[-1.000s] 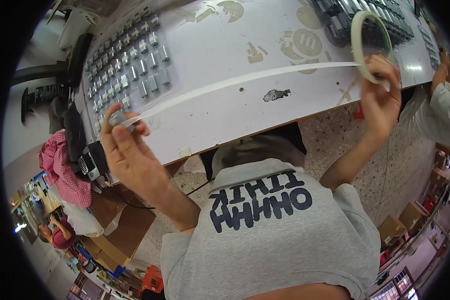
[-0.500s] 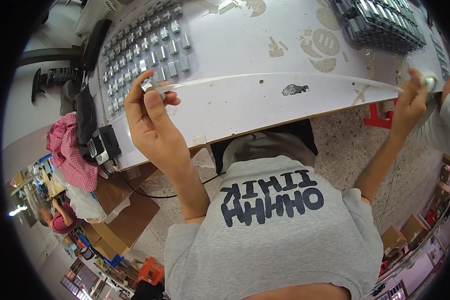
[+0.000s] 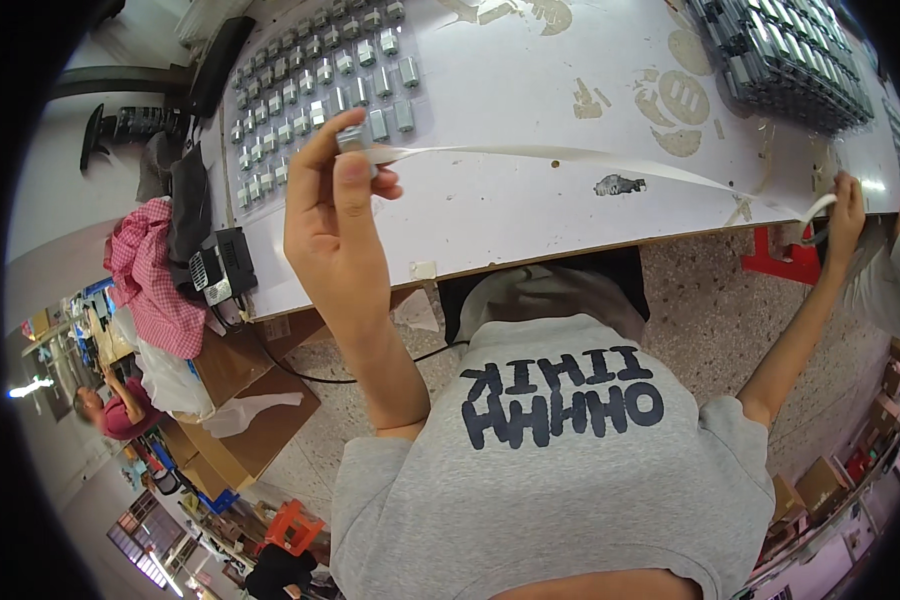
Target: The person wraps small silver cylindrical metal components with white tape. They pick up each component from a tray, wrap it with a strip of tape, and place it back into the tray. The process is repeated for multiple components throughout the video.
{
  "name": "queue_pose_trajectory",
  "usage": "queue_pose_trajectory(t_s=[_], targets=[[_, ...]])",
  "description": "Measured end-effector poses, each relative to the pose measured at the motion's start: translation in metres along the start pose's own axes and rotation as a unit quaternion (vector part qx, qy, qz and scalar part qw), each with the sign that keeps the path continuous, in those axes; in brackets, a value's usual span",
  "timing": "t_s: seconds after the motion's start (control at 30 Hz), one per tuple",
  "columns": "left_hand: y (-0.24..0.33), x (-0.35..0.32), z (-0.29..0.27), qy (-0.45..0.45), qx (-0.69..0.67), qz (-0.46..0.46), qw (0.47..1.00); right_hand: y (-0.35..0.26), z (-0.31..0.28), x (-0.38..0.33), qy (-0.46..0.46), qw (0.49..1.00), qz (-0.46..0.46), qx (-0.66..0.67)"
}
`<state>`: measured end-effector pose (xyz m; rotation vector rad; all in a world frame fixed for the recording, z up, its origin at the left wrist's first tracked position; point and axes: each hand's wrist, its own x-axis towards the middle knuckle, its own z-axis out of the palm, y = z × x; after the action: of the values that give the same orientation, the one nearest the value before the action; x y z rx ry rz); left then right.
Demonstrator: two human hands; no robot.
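Left hand (image 3: 335, 215) pinches small metal part (image 3: 351, 139) with tape (image 3: 590, 160) end; right hand (image 3: 845, 205) grasps the roll (image 3: 818, 212) — probably. Keep tape taut, level over tabletop (image 3: 530, 215) — no twist.

A small factory or assembly workshop. The worn white counter (image 3: 530, 215) carries rows of small identical metal parts (image 3: 315, 85) laid out in a grid, and a dark tray (image 3: 785, 55) packed with more — batch work, not home tinkering. Cardboard boxes (image 3: 255, 400) sit on the speckled stone floor (image 3: 710, 320) below, and another person (image 3: 110, 410) sits at a further station.
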<state>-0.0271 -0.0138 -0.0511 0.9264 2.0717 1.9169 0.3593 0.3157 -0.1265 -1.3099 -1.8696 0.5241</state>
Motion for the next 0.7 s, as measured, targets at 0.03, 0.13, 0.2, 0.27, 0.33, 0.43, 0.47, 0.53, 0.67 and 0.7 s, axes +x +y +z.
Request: queue_pose_trajectory(t_s=[0.03, 0.13, 0.2, 0.27, 0.33, 0.43, 0.47, 0.53, 0.67, 0.7], targets=[[0.003, -0.001, 0.001, -0.006, -0.001, 0.007, 1.000, 0.000, 0.006, 0.003, -0.009, 0.998, -0.037, -0.041], [0.011, -0.004, 0.002, -0.017, -0.008, 0.018, 1.000, -0.021, 0.026, 0.006, 0.157, 0.902, -0.178, -0.362], [0.015, -0.004, 0.002, -0.018, -0.029, 0.011, 0.999, -0.045, 0.043, 0.004, 0.222, 0.821, -0.225, -0.475], [0.016, -0.003, 0.005, -0.011, -0.032, 0.012, 0.999, -0.069, 0.062, 0.001, 0.247, 0.828, -0.247, -0.439], [0.016, -0.001, 0.005, -0.009, -0.035, 0.015, 0.999, -0.063, 0.057, 0.008, 0.241, 0.872, -0.244, -0.350], [0.022, 0.000, 0.005, -0.018, -0.044, 0.025, 0.999, -0.084, 0.056, -0.001, 0.203, 0.893, -0.306, -0.260], [0.024, -0.001, 0.006, -0.021, -0.049, 0.029, 0.998, -0.102, 0.061, -0.011, 0.183, 0.892, -0.339, -0.235], [0.028, -0.002, 0.010, -0.034, -0.062, 0.038, 0.997, -0.154, 0.076, -0.040, 0.096, 0.939, -0.325, -0.060], [0.037, -0.009, 0.016, -0.063, -0.053, 0.049, 0.995, -0.252, 0.095, -0.079, -0.172, 0.895, -0.390, 0.133], [0.041, -0.010, 0.018, -0.062, -0.030, 0.049, 0.996, -0.265, 0.100, -0.083, -0.218, 0.878, -0.390, 0.170]])
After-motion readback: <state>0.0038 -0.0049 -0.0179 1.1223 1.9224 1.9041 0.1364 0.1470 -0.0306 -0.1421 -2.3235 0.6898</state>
